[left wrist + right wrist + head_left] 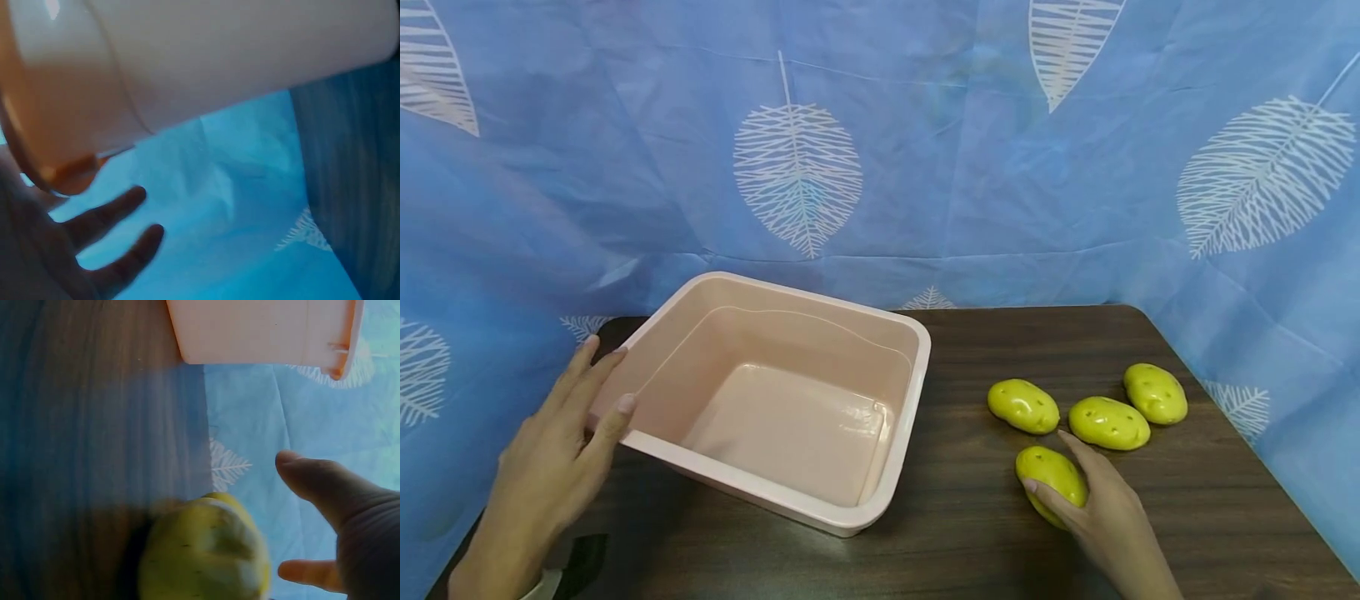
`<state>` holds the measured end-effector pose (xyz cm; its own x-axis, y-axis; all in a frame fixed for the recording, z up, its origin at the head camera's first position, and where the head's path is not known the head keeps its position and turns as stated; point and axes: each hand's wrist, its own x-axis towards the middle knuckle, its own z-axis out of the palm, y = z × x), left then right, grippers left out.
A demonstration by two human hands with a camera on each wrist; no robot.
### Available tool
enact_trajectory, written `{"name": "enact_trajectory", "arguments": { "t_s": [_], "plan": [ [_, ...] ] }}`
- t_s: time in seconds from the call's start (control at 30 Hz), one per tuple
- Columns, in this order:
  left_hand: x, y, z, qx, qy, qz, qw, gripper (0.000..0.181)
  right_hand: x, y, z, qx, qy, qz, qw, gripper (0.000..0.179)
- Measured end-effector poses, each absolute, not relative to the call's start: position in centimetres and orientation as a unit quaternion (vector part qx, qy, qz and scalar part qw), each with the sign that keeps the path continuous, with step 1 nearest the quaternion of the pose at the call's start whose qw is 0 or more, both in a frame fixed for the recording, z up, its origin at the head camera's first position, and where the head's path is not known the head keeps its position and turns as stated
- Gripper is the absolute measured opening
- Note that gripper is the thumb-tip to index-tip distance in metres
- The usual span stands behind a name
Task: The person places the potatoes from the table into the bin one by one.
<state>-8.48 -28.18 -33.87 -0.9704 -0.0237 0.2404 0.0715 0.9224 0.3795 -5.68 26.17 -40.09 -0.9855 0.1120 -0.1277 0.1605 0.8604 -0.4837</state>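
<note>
- left hand (553, 454) is touching the tub (775, 425) at left, fingers spread
- right hand (1110, 506) is surrounding the nearest potato (1051, 475), thumb and fingers apart
- three more potatoes (1108, 422) are lying beyond it on the tabletop (955, 533)

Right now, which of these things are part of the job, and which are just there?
Part of the job, it seems:
pink tub, by the left hand
yellow-green potato, nearest the right hand
three other potatoes, probably

Just there:
dark brown table, under the potatoes
blue curtain with white leaves, behind
</note>
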Motion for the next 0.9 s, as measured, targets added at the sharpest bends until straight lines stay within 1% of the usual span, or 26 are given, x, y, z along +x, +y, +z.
{"name": "enact_trajectory", "arguments": {
  "t_s": [0.1, 0.2, 0.4, 0.53, 0.6, 0.73, 0.9],
  "plan": [
    [-8.7, -28.7, -34.4, -0.029, -0.964, -0.211, 0.159, 0.06, -5.6, 26.2, -40.6, 0.077, 0.958, -0.272, 0.041, 0.093],
    [-8.8, -28.8, -35.3, -0.052, -0.941, -0.264, 0.207, 0.055, -5.5, 26.3, -41.0, 0.085, 0.95, -0.299, 0.042, 0.094],
    [-9.3, -28.3, -37.4, -0.102, -0.872, -0.372, 0.302, 0.047, -5.7, 26.7, -41.4, 0.109, 0.932, -0.338, 0.081, 0.099],
    [-9.7, -28.4, -38.3, -0.133, -0.829, -0.424, 0.339, 0.044, -5.8, 26.9, -41.9, 0.109, 0.932, -0.332, 0.095, 0.1],
    [-9.8, -28.6, -38.7, -0.142, -0.813, -0.449, 0.342, 0.042, -5.8, 26.9, -42.2, 0.107, 0.933, -0.329, 0.096, 0.1],
    [-10.0, -29.0, -39.6, -0.148, -0.791, -0.497, 0.324, 0.041, -5.7, 27.1, -42.7, 0.098, 0.936, -0.328, 0.084, 0.098],
    [-9.9, -29.0, -39.9, -0.089, -0.787, -0.544, 0.277, 0.042, -5.5, 27.1, -43.2, 0.074, 0.941, -0.323, 0.059, 0.097]
  ]
}}
